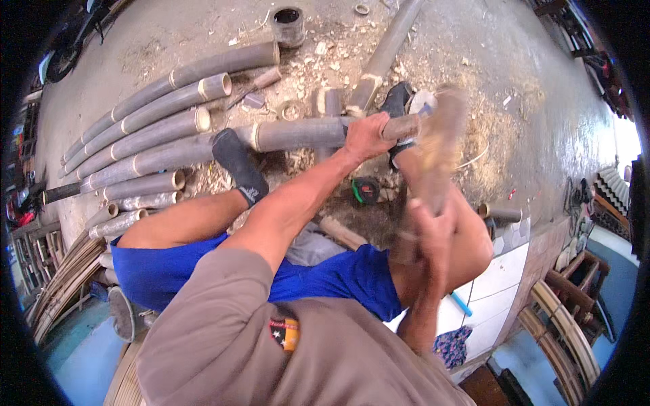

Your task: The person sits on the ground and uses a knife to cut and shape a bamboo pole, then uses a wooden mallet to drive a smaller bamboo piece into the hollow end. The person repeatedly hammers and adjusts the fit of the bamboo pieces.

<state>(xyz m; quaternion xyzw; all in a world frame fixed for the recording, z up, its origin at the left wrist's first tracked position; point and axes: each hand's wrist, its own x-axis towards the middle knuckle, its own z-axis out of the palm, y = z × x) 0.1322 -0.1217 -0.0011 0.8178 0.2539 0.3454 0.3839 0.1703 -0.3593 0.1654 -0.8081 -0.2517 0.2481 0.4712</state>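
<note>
Clamping a short wooden handle [404, 127], the left hand [364, 141] is found at the right-hand limit of what shows of a thick grey bamboo pole [305, 135]; the handle's blunt end points right. The right hand [437, 227] is closed round the lower part of a wooden club [443, 145], which is badly blurred. Contact between club and handle: cannot be told from where I stand. Blade beyond the left fist: not confirmed.

The pole lies crosswise over the floor [176, 30]; the left foot [237, 162], in a dark sock, is set over it. Pale chips [332, 65] are scattered about, and further poles [196, 64] lie beyond at left.

Judgement: the step in hand appears to be striking the handle with the club to work the bamboo. The next move calls for a square hit on the blunt end, with handle and pole kept steady. Risk noted: a glancing blow could catch the left knuckles, close by.
</note>
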